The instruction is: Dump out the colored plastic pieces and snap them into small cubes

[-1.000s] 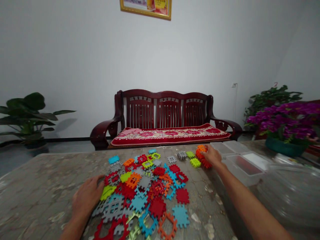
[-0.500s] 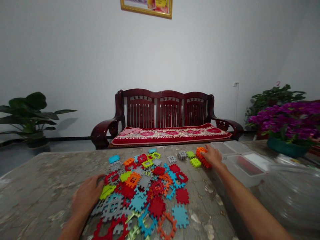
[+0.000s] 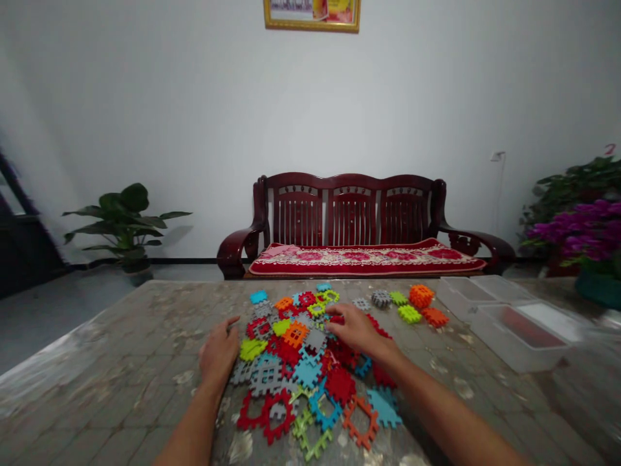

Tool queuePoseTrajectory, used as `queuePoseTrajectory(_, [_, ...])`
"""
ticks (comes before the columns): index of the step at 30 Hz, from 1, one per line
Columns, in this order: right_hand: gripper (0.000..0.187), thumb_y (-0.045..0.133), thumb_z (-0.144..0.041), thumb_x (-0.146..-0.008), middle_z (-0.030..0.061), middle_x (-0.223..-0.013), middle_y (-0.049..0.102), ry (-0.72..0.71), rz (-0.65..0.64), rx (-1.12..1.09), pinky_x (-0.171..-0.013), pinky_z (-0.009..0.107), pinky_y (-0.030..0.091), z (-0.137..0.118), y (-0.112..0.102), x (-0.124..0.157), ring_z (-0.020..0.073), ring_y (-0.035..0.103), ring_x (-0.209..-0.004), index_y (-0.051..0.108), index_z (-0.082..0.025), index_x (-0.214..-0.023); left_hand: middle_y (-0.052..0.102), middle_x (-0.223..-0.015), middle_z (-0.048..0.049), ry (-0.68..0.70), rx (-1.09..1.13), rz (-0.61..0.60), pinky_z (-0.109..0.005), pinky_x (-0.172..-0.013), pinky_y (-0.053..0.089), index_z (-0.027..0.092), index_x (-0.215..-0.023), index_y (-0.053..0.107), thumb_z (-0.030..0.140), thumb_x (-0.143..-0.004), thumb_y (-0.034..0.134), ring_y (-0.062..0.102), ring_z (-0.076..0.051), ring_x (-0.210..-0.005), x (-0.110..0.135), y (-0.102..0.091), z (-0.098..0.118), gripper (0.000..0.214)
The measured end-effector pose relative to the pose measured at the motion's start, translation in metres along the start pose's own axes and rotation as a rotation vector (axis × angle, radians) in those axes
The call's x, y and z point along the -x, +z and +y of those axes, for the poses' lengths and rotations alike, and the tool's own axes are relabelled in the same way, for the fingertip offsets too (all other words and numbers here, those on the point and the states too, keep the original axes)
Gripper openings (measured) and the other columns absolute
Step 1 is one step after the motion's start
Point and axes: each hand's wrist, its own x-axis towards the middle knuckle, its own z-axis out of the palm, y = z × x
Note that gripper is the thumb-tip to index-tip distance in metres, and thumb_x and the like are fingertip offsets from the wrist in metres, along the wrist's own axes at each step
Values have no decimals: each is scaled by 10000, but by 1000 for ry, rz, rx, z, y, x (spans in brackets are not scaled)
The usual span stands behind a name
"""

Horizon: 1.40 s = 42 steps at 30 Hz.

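Note:
A heap of flat, toothed plastic puzzle tiles (image 3: pixel 301 362) in red, blue, grey, orange and green lies on the marbled table (image 3: pixel 121 362). My left hand (image 3: pixel 219 353) rests at the heap's left edge, fingers slightly curled and apart, next to a green tile (image 3: pixel 252 349). My right hand (image 3: pixel 356 330) lies over the heap's upper right part, fingers spread across red tiles. Small sorted stacks stand further right: orange (image 3: pixel 420 296), red-orange (image 3: pixel 434 316), green (image 3: pixel 409 314) and grey (image 3: pixel 381 298).
Clear plastic boxes (image 3: pixel 521 330) stand at the table's right side. Behind the table is a dark wooden bench (image 3: pixel 359 220) with a red cushion. A potted plant (image 3: pixel 123 226) stands at the left, purple flowers (image 3: pixel 582 236) at the right.
My right hand left the orange stack at the right and moved back left onto the heap. The view swung left. My left hand stayed at the heap's left edge.

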Motion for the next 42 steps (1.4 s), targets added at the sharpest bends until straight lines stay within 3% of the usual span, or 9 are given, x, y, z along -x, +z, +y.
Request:
queuePoseTrajectory(4, [407,698,-355,-823,78,-1238,738,-116,-63,211,-1070,403,434,-52,22,-2,270,616,-1194,723,-236,-1212,685,-1364,-147,-51,86,25,-457,-1058,483,189,-1348,656,258,-962,374,647,-303,-1239,-1,-3,0,482])
queuePoseTrajectory(7, [473,691,-403,-823,111,-1208,730,-131,-127,394,-1062,429,430,-76,33,-7,293,598,-1182,681,-217,-1257,688,-1359,-145,-68,102,19,-461,-1034,494,200,-1345,657,252,-952,395,651,-310,-1229,-2,-3,-1,475])
queuePoseTrajectory(10, [540,689,-385,-809,160,-1218,702,-103,-178,510,-1027,442,453,-88,40,-9,317,592,-1164,636,-167,-1301,702,-1342,-136,-68,99,8,-465,-1026,496,209,-1333,667,252,-945,417,656,-313,-1217,-2,-3,0,464])
queuePoseTrajectory(14, [559,672,-322,-790,170,-1233,679,-68,-142,468,-994,427,478,-87,45,-7,319,593,-1168,615,-158,-1321,716,-1321,-130,-69,101,-11,-471,-1027,495,218,-1319,680,264,-939,430,660,-318,-1216,-2,-3,1,457])
queuePoseTrajectory(24, [652,727,-327,-761,121,-1342,658,21,112,-155,-1105,428,451,-56,45,-6,275,605,-1243,599,-189,-1385,726,-1303,-128,-59,92,-1,-474,-1024,505,221,-1298,696,274,-932,442,676,-320,-1190,-2,-2,0,448])
queuePoseTrajectory(29, [640,683,-340,-778,101,-1380,649,78,198,-448,-1071,419,495,-29,37,-1,254,631,-1221,584,-207,-1396,710,-1325,-135,-56,73,0,-459,-1020,510,216,-1309,692,254,-936,422,658,-311,-1221,-2,-4,2,462])
queuePoseTrajectory(37, [597,613,-484,-787,121,-1254,724,232,365,-344,-1053,450,495,62,-12,55,285,668,-1154,654,-188,-1303,713,-1272,-156,-64,35,45,-438,-941,544,217,-1295,708,265,-918,448,683,-322,-1131,-9,4,-6,460])
queuePoseTrajectory(42, [578,449,-596,-853,105,-1128,757,315,472,-329,-963,404,521,88,-28,69,273,680,-1059,714,-192,-1168,692,-1235,-183,-13,40,174,-393,-1002,517,140,-1302,695,172,-856,480,640,-304,-1186,-6,2,-7,496])
